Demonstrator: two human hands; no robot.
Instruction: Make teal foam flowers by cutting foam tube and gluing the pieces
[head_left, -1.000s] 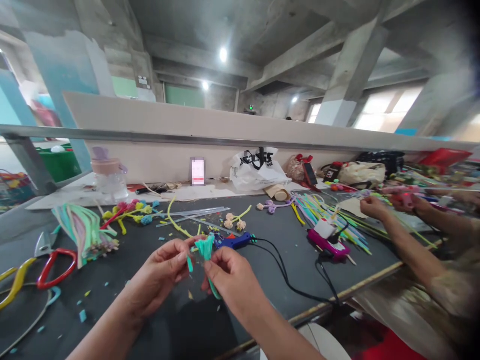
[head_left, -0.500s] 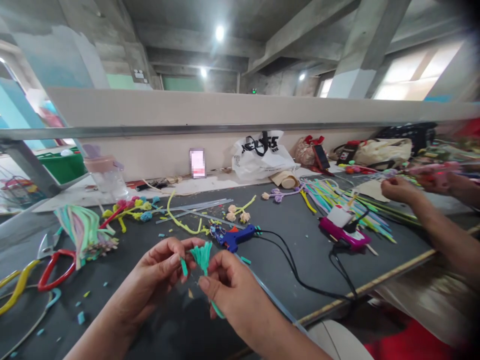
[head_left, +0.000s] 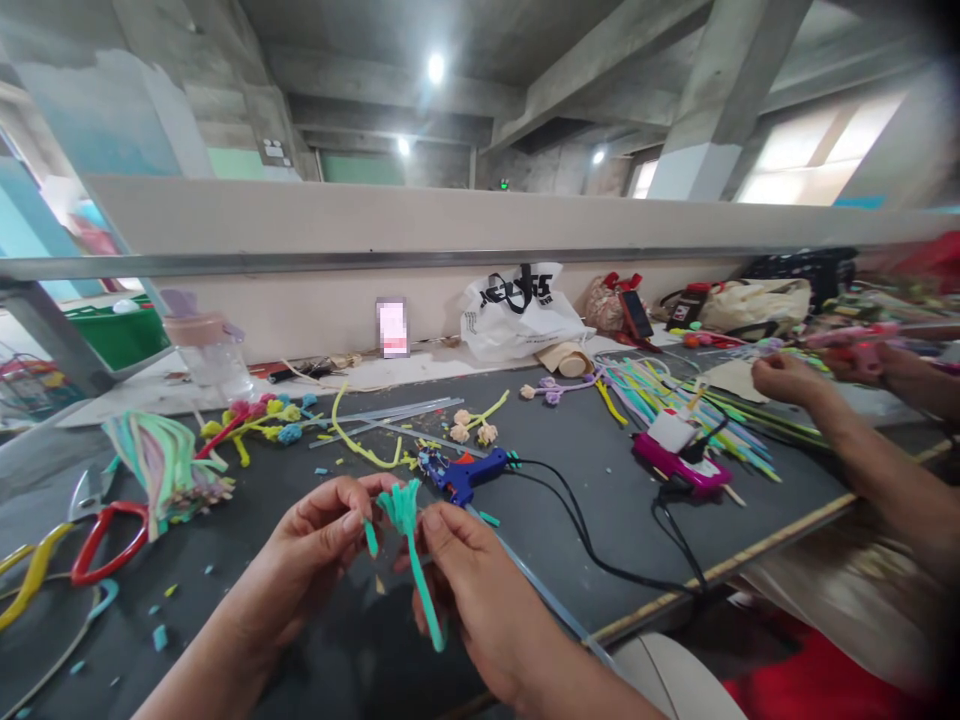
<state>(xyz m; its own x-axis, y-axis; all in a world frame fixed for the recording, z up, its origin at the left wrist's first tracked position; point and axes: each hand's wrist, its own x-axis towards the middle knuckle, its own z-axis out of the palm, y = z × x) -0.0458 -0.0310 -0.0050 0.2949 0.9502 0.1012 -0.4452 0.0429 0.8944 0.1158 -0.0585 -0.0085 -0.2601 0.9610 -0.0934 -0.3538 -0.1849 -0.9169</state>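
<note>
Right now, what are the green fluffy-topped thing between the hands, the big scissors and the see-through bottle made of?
Green fluffy-topped thing: probably soft, matt fibre, since it looks fuzzy; any wire inside is hidden.
Scissors: likely metal blades, grey and slightly shiny; smooth red and yellow handles, maybe plastic-coated.
Bottle: clear and glossy, perhaps plastic, though glass is possible.

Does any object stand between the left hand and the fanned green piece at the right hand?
Only the short green strip, pinched in the left hand, hangs beside the fanned green piece; nothing else visible stands between. The blue glue gun lies beyond.
</note>
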